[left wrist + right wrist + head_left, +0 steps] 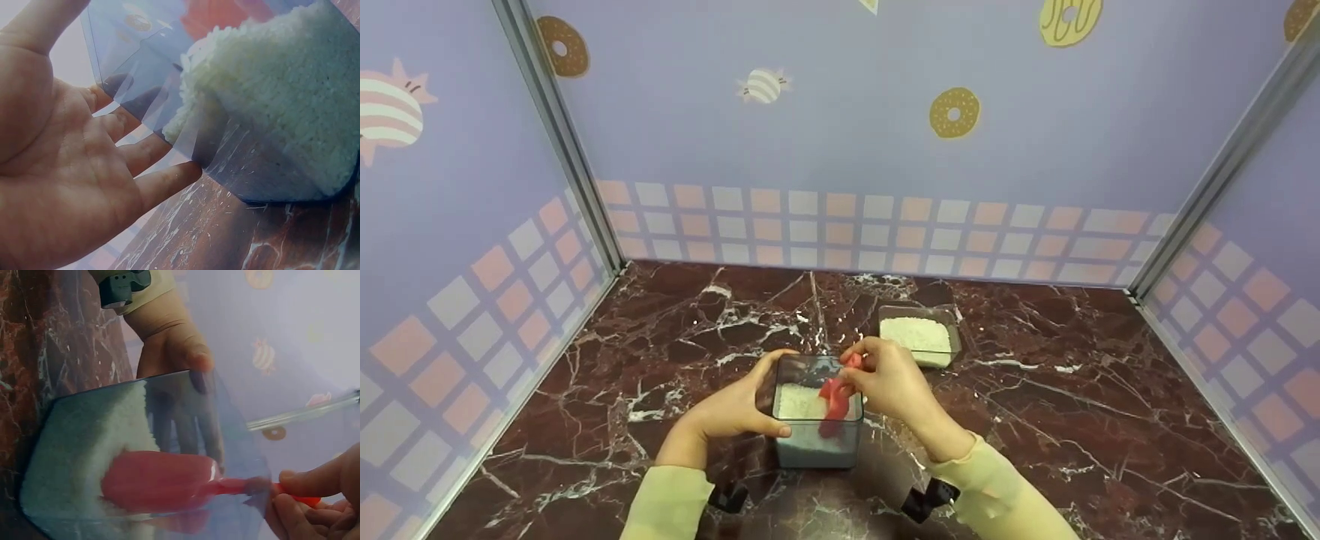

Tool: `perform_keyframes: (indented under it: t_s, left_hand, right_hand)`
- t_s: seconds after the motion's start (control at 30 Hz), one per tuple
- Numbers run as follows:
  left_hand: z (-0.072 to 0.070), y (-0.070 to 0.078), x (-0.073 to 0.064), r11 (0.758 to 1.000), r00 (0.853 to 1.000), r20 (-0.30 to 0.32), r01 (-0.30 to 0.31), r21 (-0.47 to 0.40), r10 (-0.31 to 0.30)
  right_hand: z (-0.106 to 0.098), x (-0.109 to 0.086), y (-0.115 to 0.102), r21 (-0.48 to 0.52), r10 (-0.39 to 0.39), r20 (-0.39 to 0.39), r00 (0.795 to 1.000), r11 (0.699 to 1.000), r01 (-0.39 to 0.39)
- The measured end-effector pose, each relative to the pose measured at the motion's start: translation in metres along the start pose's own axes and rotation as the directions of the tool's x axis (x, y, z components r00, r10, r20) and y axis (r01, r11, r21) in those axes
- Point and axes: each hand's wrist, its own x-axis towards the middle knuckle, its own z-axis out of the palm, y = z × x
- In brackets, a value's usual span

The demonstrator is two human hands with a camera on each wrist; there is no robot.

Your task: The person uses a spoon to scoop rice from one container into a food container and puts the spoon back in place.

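Note:
A clear, bluish square container partly filled with white rice stands on the table in front of me. My left hand grips it from the left, the thumb on the near side and the fingers along the far left wall. My right hand pinches the handle of a red scoop above the rim. In the right wrist view the scoop's bowl reaches down inside the container, its tip at the rice. How deep the tip sits in the rice I cannot tell.
A second, shallower clear container of rice stands behind my right hand. White grains lie scattered on the dark red marbled table. Patterned lilac walls close off the back and both sides.

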Motion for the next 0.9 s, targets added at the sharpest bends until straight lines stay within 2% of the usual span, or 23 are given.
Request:
perform_keyframes:
  t_s: [0.2,0.43,0.53,0.73,0.9]
  left_hand:
    - [-0.001,0.000,-0.001,0.998,1.000,-0.012,0.007,0.057,-0.007]
    - [-0.001,0.002,-0.003,0.992,0.999,-0.036,0.019,0.125,-0.015]
    - [0.000,0.003,-0.003,0.992,0.999,-0.043,0.037,0.123,-0.032]
    - [0.001,0.004,-0.003,0.991,0.996,-0.058,0.067,0.117,-0.060]
    - [0.000,0.004,-0.003,0.983,0.996,-0.075,0.063,0.170,-0.051]
  right_hand:
    - [0.007,0.001,0.009,0.101,0.002,-0.007,1.000,0.995,-0.002]
    - [0.017,-0.002,0.012,0.095,-0.056,-0.015,0.998,0.994,0.057]
    - [0.018,-0.002,0.013,0.152,-0.062,-0.003,0.998,0.986,0.061]
    - [0.018,-0.001,0.015,0.278,0.010,0.029,1.000,0.960,-0.017]
    - [0.015,0.000,0.018,0.374,0.065,0.048,0.997,0.924,-0.078]
